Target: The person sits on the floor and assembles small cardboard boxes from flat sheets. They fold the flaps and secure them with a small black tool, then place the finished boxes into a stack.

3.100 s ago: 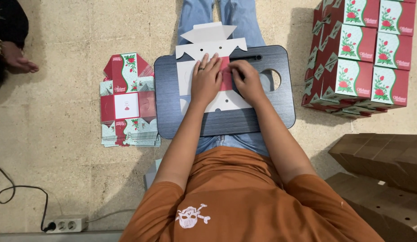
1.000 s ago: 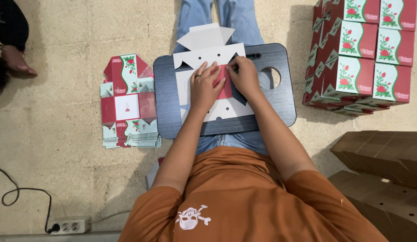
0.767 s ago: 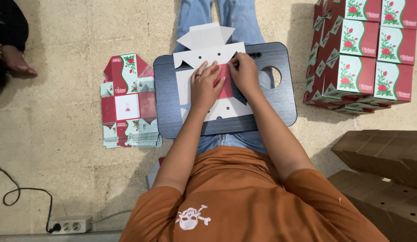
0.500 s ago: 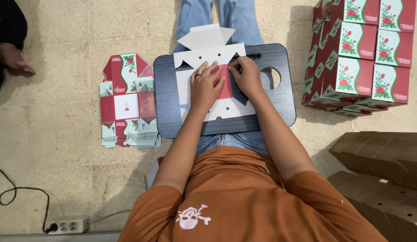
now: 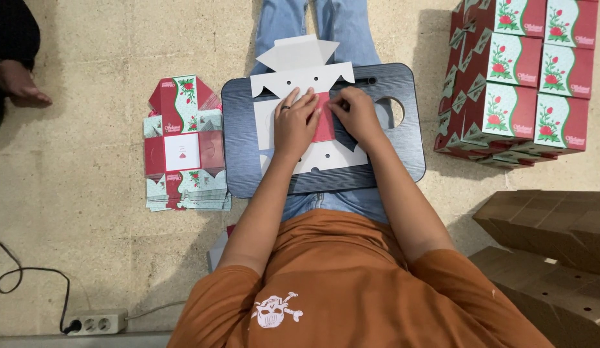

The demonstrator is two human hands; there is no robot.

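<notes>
Head view: our left hand (image 5: 295, 122) lies flat, fingers spread, on the carton blank (image 5: 306, 116). Our right hand (image 5: 356, 115), fingers curled, pinches its red flap (image 5: 324, 122). The blank lies on the lap tray (image 5: 403, 154), long axis pointing away from us. One flat stack (image 5: 183, 148) lies left; finished boxes (image 5: 519, 77) stand right, too overlapped to count.

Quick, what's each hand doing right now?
Left hand: flat, pressing down on the unfolded box blank.
Right hand: fingers curled, pinching the blank's red flap.
</notes>
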